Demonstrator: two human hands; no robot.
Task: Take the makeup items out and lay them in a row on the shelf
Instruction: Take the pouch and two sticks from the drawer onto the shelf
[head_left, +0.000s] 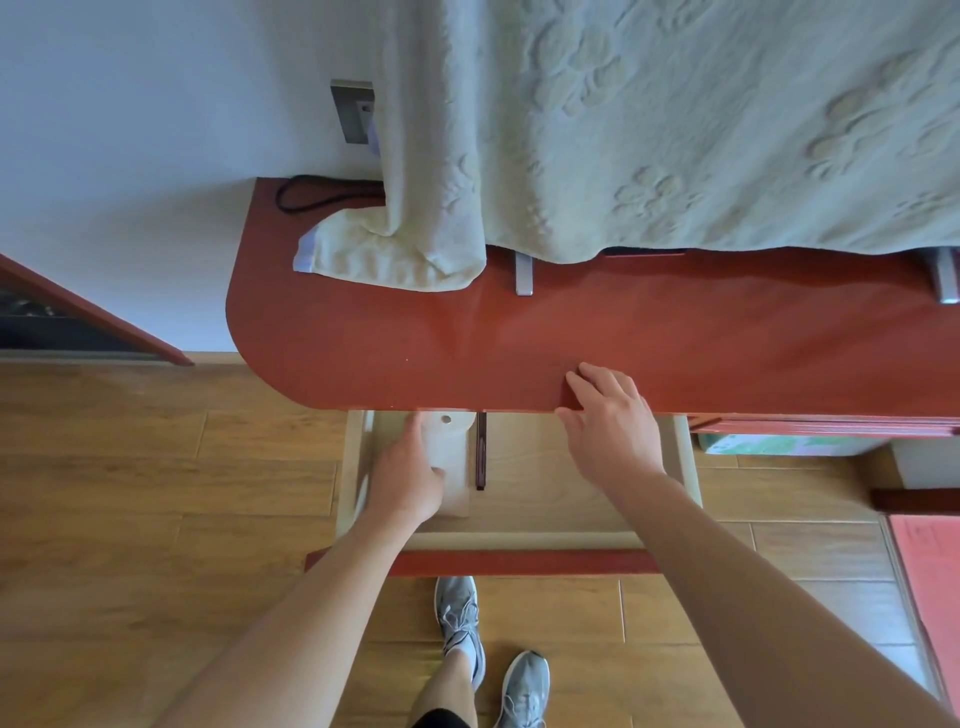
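Left hand (408, 480) grips a pale pouch (447, 457) in the open drawer (587, 499), beside a dark pencil (481, 457). Right hand (608, 423) rests spread and empty on the shelf (363, 338) edge. Lifted carelessly, the pouch might catch under that overhang and slip free

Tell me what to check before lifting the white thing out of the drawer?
1. Drawer pulled open: ok.
2. Left hand on the white item: ok; firm hold: cannot tell.
3. Dark slim stick beside it lying apart from the fingers: ok.
4. Bare spot on the red shelf for a row: ok.
5. Right hand resting on the shelf edge, holding nothing: ok.
6. Towel off the shelf: not ok, its end lies at the back.
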